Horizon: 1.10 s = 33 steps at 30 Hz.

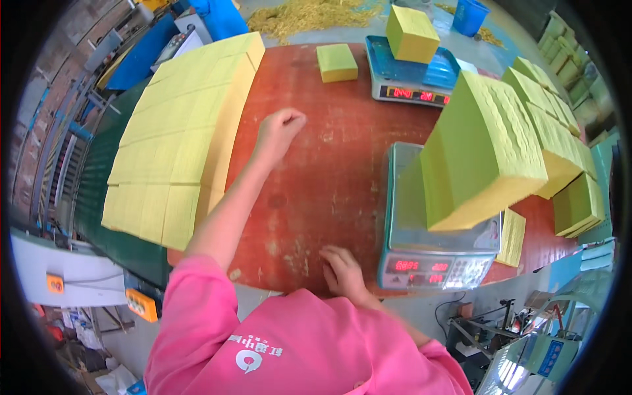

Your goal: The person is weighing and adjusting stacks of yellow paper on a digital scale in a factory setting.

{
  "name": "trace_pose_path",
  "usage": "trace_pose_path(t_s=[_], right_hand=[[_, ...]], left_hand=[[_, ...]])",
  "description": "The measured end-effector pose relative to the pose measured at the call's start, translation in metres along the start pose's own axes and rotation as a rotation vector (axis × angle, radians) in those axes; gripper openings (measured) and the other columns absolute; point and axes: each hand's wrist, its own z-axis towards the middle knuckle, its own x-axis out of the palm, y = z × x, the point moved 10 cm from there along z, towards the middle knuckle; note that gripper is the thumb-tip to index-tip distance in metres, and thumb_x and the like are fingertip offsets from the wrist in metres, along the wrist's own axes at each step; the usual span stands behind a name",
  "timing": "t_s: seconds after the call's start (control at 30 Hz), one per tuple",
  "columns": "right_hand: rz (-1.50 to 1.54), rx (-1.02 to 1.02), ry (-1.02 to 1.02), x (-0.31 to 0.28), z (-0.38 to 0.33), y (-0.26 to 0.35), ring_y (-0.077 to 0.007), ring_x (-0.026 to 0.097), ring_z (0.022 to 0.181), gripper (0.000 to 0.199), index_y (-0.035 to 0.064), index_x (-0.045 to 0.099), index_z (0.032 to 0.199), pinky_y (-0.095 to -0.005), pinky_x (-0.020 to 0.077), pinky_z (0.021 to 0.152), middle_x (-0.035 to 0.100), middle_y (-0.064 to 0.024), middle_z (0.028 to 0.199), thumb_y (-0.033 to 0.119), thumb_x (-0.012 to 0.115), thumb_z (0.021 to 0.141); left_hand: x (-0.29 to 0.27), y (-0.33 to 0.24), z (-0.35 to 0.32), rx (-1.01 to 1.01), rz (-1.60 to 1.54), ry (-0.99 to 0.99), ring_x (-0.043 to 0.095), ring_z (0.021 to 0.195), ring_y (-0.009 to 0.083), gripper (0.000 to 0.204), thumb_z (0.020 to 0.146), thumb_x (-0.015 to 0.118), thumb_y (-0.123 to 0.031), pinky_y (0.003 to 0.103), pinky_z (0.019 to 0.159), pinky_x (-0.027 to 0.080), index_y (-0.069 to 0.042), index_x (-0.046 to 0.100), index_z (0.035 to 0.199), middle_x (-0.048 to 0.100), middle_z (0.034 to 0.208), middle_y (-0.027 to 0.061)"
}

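Note:
Over the red table [322, 171], my left hand [279, 135] is raised with its fingers curled in, and nothing shows in them. My right hand [343, 273] rests at the table's near edge with its fingers lying loosely on the surface, holding nothing. Just right of it stands a digital scale [403, 197] with a lit red display. A tall stack of yellow paper [454, 155] stands on that scale's pan. To the left of my left hand, a long block of yellow paper stacks [178, 125] lies packed in rows.
At the far side, a second scale [411, 72] with a blue pan bears a yellow paper block [413, 36]. A smaller block [336, 63] lies left of it. Several more stacks [553, 141] line the right side. Behind are a blue bucket [469, 18] and a yellow heap [309, 18].

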Motion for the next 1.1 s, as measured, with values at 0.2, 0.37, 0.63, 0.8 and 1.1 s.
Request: trace_pose_path(t_s=[0.2, 0.37, 0.63, 0.8, 1.1], right_hand=[[-0.017, 0.114, -0.014, -0.002, 0.011, -0.005, -0.0373, 0.062, 0.101, 0.036, 0.0016, 0.064, 0.11, -0.0425, 0.0527, 0.085, 0.062, -0.0177, 0.114, -0.005, 0.065, 0.075], [0.013, 0.209, 0.166, 0.017, 0.0, -0.02, -0.0359, 0.058, 0.114, 0.04, 0.0022, 0.064, 0.118, -0.0416, 0.0484, 0.095, 0.059, -0.0169, 0.123, 0.015, 0.065, 0.08], [0.225, 0.426, 0.213, 0.027, -0.017, -0.033, -0.0329, 0.055, 0.118, 0.038, -0.0005, 0.063, 0.118, -0.0396, 0.0467, 0.099, 0.056, -0.0172, 0.128, 0.017, 0.057, 0.084], [0.03, 0.298, 0.175, 0.012, 0.009, -0.022, -0.0342, 0.06, 0.11, 0.035, -0.0011, 0.067, 0.111, -0.0411, 0.0508, 0.092, 0.06, -0.0176, 0.123, 0.017, 0.059, 0.081], [0.034, 0.262, 0.135, 0.011, 0.008, -0.021, -0.0336, 0.06, 0.109, 0.032, -0.0008, 0.068, 0.108, -0.04, 0.0507, 0.092, 0.061, -0.0176, 0.122, 0.016, 0.058, 0.082]], left_hand=[[0.06, -0.004, 0.178, 0.445, 0.325, 0.023, 0.063, 0.085, 0.0229, 0.016, 0.085, 0.068, -0.019, 0.034, 0.074, 0.05, -0.004, 0.069, 0.09, 0.067, 0.093, 0.0081], [0.106, 0.042, 0.258, 0.532, 0.519, 0.07, 0.062, 0.1, 0.0326, 0.027, 0.075, 0.075, -0.017, 0.044, 0.084, 0.051, -0.007, 0.067, 0.099, 0.065, 0.105, 0.0128], [0.139, 0.047, 0.282, 0.566, 0.623, 0.177, 0.063, 0.094, 0.0325, 0.02, 0.076, 0.074, -0.016, 0.043, 0.078, 0.051, -0.006, 0.067, 0.092, 0.064, 0.097, 0.0117], [0.132, 0.051, 0.287, 0.569, 0.578, 0.167, 0.064, 0.086, 0.0325, 0.014, 0.079, 0.07, -0.016, 0.043, 0.073, 0.05, -0.006, 0.065, 0.088, 0.065, 0.09, 0.0118], [0.137, 0.048, 0.287, 0.62, 0.585, 0.194, 0.063, 0.086, 0.0354, 0.009, 0.083, 0.06, -0.013, 0.044, 0.072, 0.05, -0.005, 0.064, 0.087, 0.064, 0.087, 0.0148]])
